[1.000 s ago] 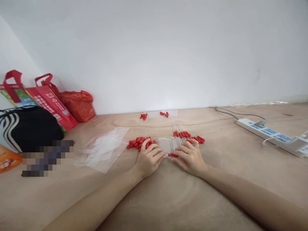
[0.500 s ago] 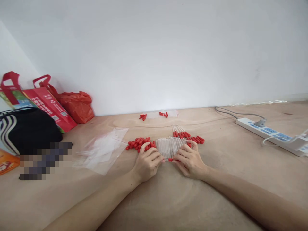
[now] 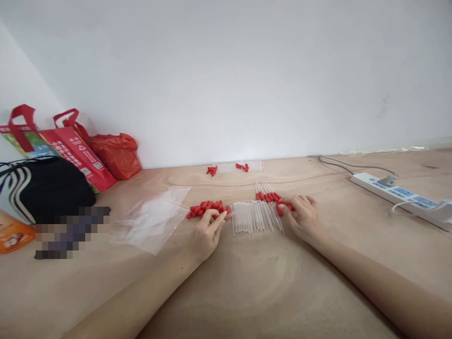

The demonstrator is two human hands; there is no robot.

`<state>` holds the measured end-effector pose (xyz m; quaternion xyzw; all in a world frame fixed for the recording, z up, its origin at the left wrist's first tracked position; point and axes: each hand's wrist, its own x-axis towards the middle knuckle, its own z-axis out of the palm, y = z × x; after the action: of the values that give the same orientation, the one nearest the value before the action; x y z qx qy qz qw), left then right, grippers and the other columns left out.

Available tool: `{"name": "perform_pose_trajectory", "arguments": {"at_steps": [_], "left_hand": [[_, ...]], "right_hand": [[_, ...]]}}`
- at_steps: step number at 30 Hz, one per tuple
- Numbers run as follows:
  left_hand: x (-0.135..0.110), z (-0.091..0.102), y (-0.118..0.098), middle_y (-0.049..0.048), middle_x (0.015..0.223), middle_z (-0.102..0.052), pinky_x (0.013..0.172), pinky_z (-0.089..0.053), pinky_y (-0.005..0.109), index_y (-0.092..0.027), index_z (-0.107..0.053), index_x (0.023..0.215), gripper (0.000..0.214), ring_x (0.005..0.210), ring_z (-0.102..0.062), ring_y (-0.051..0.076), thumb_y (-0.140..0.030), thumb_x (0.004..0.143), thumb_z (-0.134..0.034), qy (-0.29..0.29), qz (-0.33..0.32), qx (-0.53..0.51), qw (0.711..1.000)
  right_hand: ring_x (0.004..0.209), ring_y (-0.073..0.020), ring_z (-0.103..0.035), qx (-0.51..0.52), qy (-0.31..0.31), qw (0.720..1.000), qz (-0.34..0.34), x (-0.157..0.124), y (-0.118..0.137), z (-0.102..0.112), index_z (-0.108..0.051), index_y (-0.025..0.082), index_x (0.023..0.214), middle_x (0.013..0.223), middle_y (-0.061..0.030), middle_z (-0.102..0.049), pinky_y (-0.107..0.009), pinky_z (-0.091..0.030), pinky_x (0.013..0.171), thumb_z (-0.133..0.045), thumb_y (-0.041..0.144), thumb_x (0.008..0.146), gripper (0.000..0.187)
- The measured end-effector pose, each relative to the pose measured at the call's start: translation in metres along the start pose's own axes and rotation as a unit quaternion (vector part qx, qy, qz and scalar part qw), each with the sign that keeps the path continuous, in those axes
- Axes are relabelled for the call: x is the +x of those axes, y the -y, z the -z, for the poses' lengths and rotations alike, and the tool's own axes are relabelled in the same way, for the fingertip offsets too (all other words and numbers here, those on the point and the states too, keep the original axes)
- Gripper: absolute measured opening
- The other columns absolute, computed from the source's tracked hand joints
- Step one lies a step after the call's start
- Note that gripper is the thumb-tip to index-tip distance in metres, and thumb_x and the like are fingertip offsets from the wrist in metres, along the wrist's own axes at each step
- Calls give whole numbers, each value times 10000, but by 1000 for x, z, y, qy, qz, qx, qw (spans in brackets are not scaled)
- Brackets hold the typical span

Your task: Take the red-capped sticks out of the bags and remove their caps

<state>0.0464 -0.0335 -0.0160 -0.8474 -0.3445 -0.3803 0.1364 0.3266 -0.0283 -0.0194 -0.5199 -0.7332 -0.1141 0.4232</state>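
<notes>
A row of thin clear tubes (image 3: 256,217) lies on the wooden tabletop (image 3: 247,282) between my hands. My left hand (image 3: 206,231) rests left of the row, next to a pile of red rubber caps (image 3: 206,207). Its fingers pinch one clear tube (image 3: 229,215) that pokes out to the right. My right hand (image 3: 302,215) sits at the row's right end. Its curled fingers lie on a second heap of red caps (image 3: 283,207) and pinch one. Just behind the row lie several tubes with red caps fitted (image 3: 266,195).
Clear plastic bags (image 3: 151,219) lie to the left. Further left are a black striped bag (image 3: 45,188), a red shopping bag (image 3: 76,150) and a red plastic bag (image 3: 116,153). Small bags with red caps (image 3: 240,166) sit by the wall. A white power strip (image 3: 399,193) is at the right.
My hands have moved apart from the front of the tube row. The left went toward the left cap pile with a tube, and the right went to the caps on the right.
</notes>
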Motion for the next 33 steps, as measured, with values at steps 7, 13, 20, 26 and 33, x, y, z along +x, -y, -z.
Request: {"name": "perform_pose_trajectory", "arguments": {"at_steps": [7, 13, 20, 26, 33], "left_hand": [[8, -11, 1, 54, 832, -486, 699, -480, 236, -119, -479, 1149, 347, 727, -528, 120, -65, 828, -359, -21, 7, 23, 999], [16, -22, 0, 18, 699, -532, 677, -480, 241, -160, -558, 816, 175, 686, -544, 130, -79, 808, -403, -41, -3, 34, 999], [19, -24, -1, 28, 738, -569, 653, -489, 240, -168, -567, 763, 173, 677, -560, 119, -96, 794, -413, 14, -8, -32, 999], [18, -17, -5, 71, 863, -593, 684, -504, 263, -149, -575, 896, 150, 746, -582, 143, -196, 776, -498, 57, -8, -94, 994], [17, -11, -8, 79, 868, -603, 699, -508, 274, -141, -581, 912, 176, 782, -590, 159, -218, 766, -519, 66, 4, -102, 993]], "right_hand": [[790, -192, -543, 1, 13, 977, -211, 12, -38, -2, -584, 213, 877, 839, -43, -640, -334, -332, 748, -415, 379, 782, 255], [635, -160, -525, 50, -5, 947, -317, 14, -61, -3, -573, 192, 754, 700, -32, -609, -268, -368, 581, -519, 441, 685, 264], [626, -155, -534, 72, 10, 948, -310, 17, -57, 1, -627, 183, 761, 712, -45, -623, -260, -382, 571, -491, 400, 680, 268], [605, -140, -538, 81, 59, 942, -319, 17, -56, 5, -640, 185, 828, 702, -28, -625, -252, -391, 570, -504, 358, 663, 275], [711, -179, -538, -7, 109, 958, -265, 15, -49, 11, -633, 256, 757, 735, 11, -642, -321, -353, 692, -531, 406, 665, 204]]}}
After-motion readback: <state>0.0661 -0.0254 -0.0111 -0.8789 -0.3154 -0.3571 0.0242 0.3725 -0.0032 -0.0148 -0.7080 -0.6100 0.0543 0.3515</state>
